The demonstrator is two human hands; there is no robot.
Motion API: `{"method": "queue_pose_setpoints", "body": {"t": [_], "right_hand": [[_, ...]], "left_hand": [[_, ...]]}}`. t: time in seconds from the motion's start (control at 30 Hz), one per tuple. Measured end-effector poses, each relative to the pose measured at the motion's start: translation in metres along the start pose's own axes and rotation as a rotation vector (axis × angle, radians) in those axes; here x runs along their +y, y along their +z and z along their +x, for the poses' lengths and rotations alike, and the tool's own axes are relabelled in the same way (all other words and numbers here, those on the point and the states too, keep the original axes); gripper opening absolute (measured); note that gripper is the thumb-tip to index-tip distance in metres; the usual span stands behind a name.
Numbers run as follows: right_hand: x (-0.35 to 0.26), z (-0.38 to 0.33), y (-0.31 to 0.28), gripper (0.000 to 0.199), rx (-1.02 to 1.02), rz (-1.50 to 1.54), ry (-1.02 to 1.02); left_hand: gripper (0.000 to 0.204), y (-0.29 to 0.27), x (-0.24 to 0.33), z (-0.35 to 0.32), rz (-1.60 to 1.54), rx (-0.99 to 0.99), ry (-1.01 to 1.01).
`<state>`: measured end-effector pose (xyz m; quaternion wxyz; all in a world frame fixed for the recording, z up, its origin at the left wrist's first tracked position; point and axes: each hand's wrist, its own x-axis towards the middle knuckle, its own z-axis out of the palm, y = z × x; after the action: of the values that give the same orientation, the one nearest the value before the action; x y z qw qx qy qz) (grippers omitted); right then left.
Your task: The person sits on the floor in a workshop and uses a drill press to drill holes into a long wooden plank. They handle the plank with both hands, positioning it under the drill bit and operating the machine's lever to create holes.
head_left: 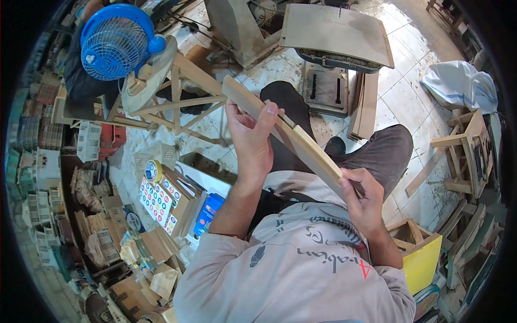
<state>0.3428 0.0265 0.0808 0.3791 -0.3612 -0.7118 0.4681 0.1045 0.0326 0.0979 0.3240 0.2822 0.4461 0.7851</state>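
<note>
Wooden board (304, 152) is ctr of view, held up in front of the person's torso & lap, running slantwise from approx. 11 o'clock down to 4 o'clock. Long, narrow, flat; paler strip along its upper R edge, w/ a darker gap in that edge nr the L hand.

L hand (252, 134), at 11 o'clock, grips the board nr its upper end: thumb one side, fingers round the other, partly hidden. R hand (366, 196), at 4 o'clock, pinches the lower end btwn thumb & bent fingers; can't tell how the hidden fingertips sit.

Beneath/around: grey printed shirt (318, 258) at 5–6 o'clock, dark trousers (379, 153) at 3 o'clock.

Further out, clockwise: machine w/ flat grey panel (336, 35) at 1 o'clock; stacked planks (365, 110) on tiled floor (401, 99), 2 o'clock; white bag (458, 86), also approx. 2; small wooden stool frame (468, 153) at 3; yellow-sided box (423, 264) at 4.

L side: blue packet (209, 212) btwn 7 & 8; sheet of coloured round stickers (157, 202) at 8, w/ tape roll (153, 170) just beyond its top edge, 9 o'clock; wood offcuts (160, 243), 8. Wooden trestle (176, 99) & blue fan (116, 46) approx. 10.
</note>
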Motion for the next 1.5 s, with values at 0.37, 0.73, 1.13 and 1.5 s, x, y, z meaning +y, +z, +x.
{"method": "queue_pose_setpoints", "body": {"t": [0.37, 0.73, 1.13, 1.5], "right_hand": [[0.008, -0.003, 0.007, 0.012, 0.031, -0.025, -0.026], [-0.055, 0.045, -0.032, 0.034, -0.145, 0.167, -0.184], [-0.055, 0.083, -0.059, 0.025, 0.354, 0.497, -0.266], [0.028, 0.041, -0.030, 0.028, 0.590, 1.223, 0.244]], "left_hand": [[0.056, -0.006, -0.012, -0.005, 0.093, -0.040, -0.124], [0.075, 0.073, 0.061, 0.027, -0.152, -0.356, 0.148], [0.073, 0.216, 0.137, 0.001, 0.562, -0.938, 0.695], [0.085, 0.041, -0.076, -0.039, 0.027, -0.711, -0.101]]}}
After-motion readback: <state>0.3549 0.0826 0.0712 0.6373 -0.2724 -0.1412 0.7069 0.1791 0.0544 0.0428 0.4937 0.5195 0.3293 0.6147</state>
